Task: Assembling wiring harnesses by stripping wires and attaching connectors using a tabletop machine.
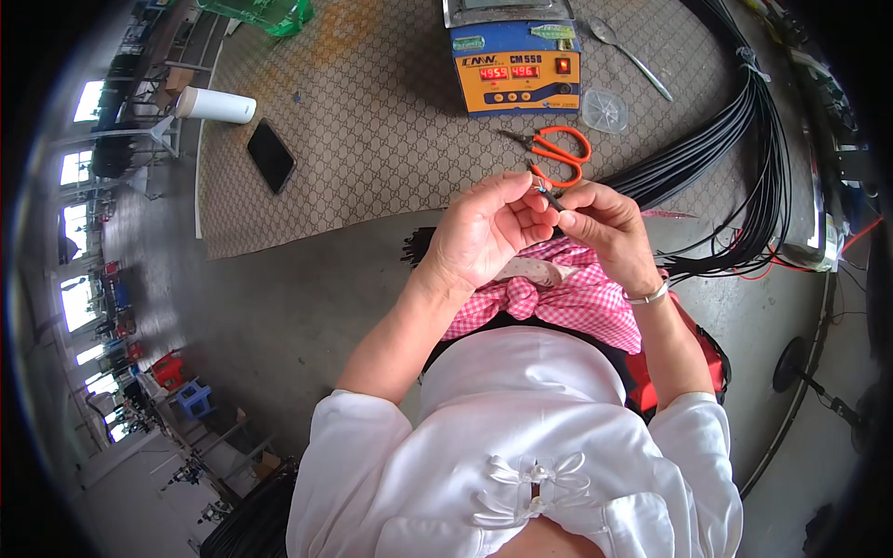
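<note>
Close above the near edge of the table, both my hands meet at the end of a black cable (553, 201). Small coloured inner wires (539, 189) stick out of its stripped end. My right hand (606, 228) pinches the black sheath between thumb and forefinger. My left hand (491, 228) has its thumb and forefinger closed at the wire tips, palm turned partly up, the other fingers curled. Just beyond the hands lie scissors (558, 155) with orange handles. More black cable ends (419, 245) show beside my left wrist, over my lap.
A blue and orange box with a red display (517, 74) stands at the table's back. Near it are a spoon (633, 60) and a clear plastic disc (605, 111). A large black cable bundle (693, 149) curves along the right. A phone (271, 155) and white tumbler (216, 106) lie left.
</note>
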### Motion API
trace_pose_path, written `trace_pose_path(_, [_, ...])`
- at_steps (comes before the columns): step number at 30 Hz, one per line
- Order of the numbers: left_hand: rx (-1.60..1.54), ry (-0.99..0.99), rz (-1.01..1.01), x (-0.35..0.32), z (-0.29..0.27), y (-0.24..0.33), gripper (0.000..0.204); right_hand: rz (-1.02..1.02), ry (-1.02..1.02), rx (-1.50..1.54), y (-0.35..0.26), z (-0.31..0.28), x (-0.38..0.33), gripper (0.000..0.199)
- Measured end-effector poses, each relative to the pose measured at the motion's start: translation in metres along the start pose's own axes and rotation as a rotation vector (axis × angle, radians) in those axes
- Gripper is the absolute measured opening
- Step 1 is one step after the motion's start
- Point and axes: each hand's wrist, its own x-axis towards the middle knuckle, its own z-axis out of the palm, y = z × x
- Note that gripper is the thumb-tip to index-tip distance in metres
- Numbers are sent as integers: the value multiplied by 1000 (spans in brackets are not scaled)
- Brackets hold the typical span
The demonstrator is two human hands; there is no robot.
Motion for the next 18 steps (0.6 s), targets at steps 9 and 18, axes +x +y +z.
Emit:
trace_pose_path(9, [26,-57,3,-1,4,-5,18,53,12,100,7,-7,-2,7])
trace_pose_path(18, [23,-71,60,-2,5,-10,16,39,24,97,8,-6,-2,7])
